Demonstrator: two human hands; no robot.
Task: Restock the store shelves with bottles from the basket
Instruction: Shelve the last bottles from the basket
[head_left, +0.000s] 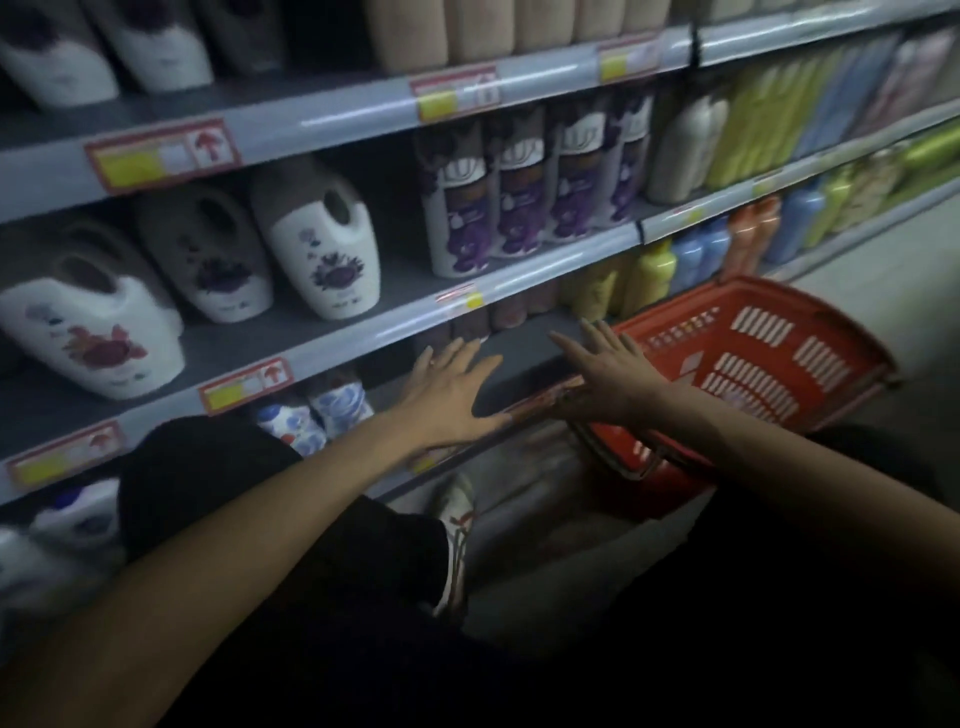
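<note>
My left hand (449, 387) and my right hand (610, 371) both reach forward with fingers spread over a bare stretch of the low grey shelf (524, 364); neither holds anything. The red plastic basket (753, 364) sits tilted on the floor just right of my right hand, and its inside looks empty from here. Dark brownish bottles (498, 314) stand at the back of that shelf beyond my fingertips. Purple-labelled white bottles (524, 192) fill the shelf above.
White handled jugs (322, 244) with flower prints line the left shelves. Yellow, blue and orange bottles (701, 260) run along the right. Blue-patterned pouches (317, 410) sit below left. My knee and shoe (457, 525) are near the shelf base.
</note>
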